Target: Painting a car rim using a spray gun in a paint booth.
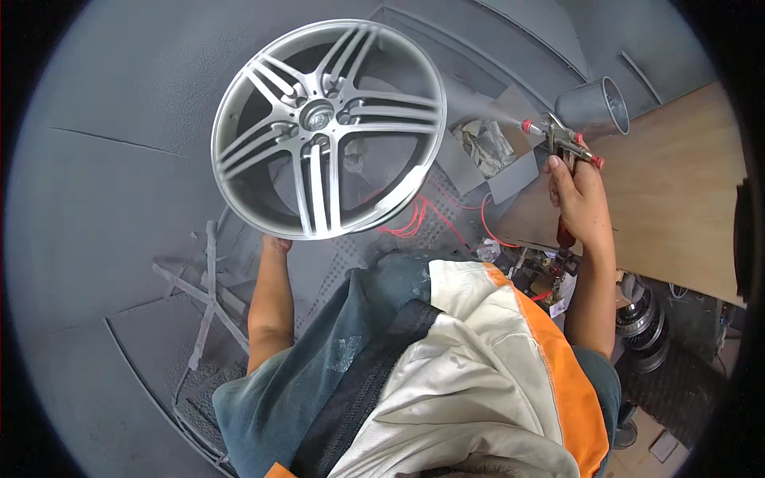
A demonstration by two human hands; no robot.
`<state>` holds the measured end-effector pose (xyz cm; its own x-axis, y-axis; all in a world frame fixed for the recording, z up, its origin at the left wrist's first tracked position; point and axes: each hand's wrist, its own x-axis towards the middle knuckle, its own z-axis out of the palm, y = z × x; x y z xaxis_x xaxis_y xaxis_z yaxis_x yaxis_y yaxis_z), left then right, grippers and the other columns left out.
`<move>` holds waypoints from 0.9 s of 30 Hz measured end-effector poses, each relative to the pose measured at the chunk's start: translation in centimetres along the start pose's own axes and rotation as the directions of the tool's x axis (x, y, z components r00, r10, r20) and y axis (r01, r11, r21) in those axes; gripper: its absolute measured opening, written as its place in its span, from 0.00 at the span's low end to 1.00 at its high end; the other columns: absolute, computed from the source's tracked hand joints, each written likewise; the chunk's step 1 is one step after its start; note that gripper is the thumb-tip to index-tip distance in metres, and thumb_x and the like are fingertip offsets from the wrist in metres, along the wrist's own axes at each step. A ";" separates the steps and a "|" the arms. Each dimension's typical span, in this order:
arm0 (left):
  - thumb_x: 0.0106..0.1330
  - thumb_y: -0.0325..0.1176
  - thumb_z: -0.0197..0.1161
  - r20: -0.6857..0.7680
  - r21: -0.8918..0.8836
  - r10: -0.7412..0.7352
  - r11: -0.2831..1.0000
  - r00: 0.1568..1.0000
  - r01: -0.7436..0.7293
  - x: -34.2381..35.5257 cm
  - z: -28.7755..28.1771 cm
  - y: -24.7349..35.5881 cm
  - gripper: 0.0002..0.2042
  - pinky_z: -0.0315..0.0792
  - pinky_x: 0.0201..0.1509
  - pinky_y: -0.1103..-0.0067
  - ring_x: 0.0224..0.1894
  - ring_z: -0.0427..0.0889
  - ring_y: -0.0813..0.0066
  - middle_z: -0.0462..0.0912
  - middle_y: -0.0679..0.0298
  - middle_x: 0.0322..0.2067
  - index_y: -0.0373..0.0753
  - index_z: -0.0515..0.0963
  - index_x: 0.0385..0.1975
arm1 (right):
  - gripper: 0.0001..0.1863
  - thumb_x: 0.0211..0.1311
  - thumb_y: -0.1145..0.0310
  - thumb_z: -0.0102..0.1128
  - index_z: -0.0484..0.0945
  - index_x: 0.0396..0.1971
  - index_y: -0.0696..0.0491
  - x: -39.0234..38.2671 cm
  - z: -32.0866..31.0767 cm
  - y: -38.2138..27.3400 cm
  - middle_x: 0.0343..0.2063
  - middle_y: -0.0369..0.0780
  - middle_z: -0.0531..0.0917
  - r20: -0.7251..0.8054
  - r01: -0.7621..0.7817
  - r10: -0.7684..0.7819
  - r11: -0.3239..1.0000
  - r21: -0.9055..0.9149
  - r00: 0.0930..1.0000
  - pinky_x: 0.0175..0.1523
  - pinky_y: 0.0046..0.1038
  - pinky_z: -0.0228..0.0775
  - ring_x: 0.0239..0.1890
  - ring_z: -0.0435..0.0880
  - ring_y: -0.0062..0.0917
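Note:
A silver multi-spoke alloy wheel [317,118] fills the upper middle, its face turned up toward me. Wet-looking bright paint shows on its lower right lip and lower spokes. My left hand [276,244] is at the wheel's lower left edge; its fingers are hidden behind the rim, so its grip does not show. To the right, my right hand [582,195] is wrapped round a paint spray gun [564,137] with a grey cup [594,107]. The gun's red nozzle points left at the wheel, and a pale mist streams from it.
An open cardboard box [514,171] with crumpled paper stands behind the wheel. Red hose [414,223] lies coiled on the floor. A grey-coated cross-shaped stand [211,299] is at left, a wooden panel [661,199] at right. Metal parts [641,323] sit below the panel.

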<state>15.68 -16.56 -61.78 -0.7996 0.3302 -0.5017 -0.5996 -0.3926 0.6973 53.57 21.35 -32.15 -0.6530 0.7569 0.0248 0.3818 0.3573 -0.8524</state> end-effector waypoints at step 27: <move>0.70 0.40 0.51 -0.262 -0.095 -0.113 0.991 0.958 0.091 -2.8 -0.1 -7.8 0.15 0.71 0.53 0.70 0.50 0.73 0.68 0.76 0.61 0.48 0.39 0.72 0.49 | 0.13 0.71 0.66 0.45 0.75 0.45 0.58 1.1 1.8 2.6 0.16 0.31 0.72 -0.050 0.152 -0.146 0.974 0.165 0.988 0.23 0.18 0.58 0.18 0.67 0.12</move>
<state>22.62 -14.49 -65.89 -0.7070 0.1363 -0.6939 -0.6706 -0.4408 0.5967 52.70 22.11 -35.32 -0.6683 0.7231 0.1746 0.1646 0.3727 -0.9132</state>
